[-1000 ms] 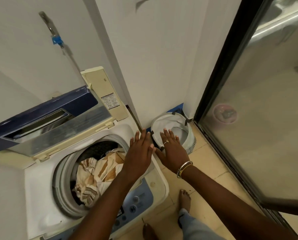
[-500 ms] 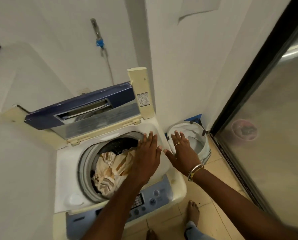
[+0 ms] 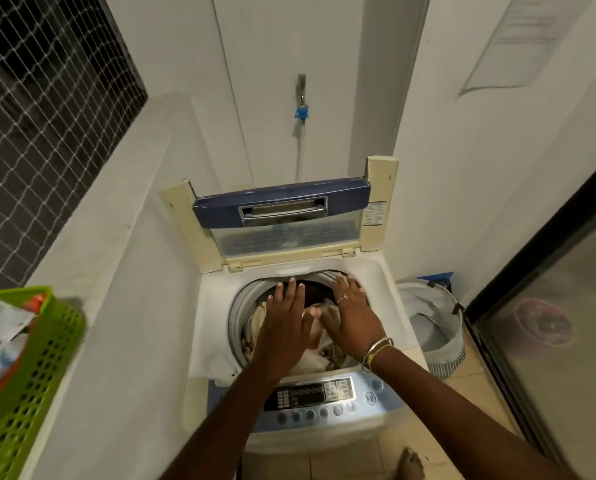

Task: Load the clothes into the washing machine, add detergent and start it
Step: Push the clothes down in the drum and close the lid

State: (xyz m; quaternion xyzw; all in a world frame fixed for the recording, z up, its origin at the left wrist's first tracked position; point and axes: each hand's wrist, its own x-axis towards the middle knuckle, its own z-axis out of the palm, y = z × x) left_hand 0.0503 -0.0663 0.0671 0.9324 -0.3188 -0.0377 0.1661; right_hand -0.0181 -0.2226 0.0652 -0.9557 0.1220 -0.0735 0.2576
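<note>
Both hands, left hand (image 3: 284, 320) and right hand (image 3: 350, 315), lay flat with fingers spread wide, holding nothing, over the clothes (image 3: 319, 355) inside the open washing machine (image 3: 213, 306). Pressing evenly downward would probably settle the load.

One washing machine (image 3: 216, 306), two hands (image 3: 286, 323) (image 3: 350, 317), one green basket (image 3: 29, 358), one white laundry hamper (image 3: 435, 327), one tap (image 3: 301, 88).

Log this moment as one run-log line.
stage: loading | left hand: open, over clothes | right hand: open, over clothes | washing machine lid: up | detergent: not added
</note>
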